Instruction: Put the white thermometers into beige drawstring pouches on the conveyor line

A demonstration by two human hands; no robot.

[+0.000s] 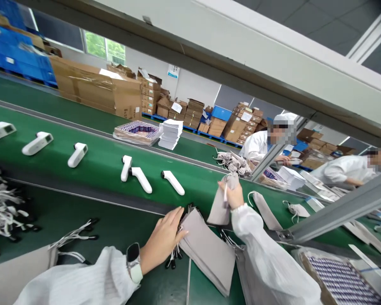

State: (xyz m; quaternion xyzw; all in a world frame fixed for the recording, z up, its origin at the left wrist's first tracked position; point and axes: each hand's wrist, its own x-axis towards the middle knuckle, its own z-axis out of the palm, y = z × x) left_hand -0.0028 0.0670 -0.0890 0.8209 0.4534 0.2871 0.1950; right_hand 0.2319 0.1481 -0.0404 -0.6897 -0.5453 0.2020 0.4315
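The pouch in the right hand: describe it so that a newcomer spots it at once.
Find the green belt crossing the picture, then follow the white devices on it rightward to the right hand. That hand grips the pouch, a plain greyish one, near one end. Unlike the flat pile beside the left hand, it is gripped by itself.

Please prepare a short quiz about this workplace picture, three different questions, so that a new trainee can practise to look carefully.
1. Fill the gap: The white devices lie on the ____ belt.
2. True or false: The left hand is holding a white device.
3. Choose: What is in the grip of the right hand?
A) a carton
B) a grey pouch
C) a sheet of paper

Key: 1. green; 2. false, it is at the stack of grey pouches; 3. B
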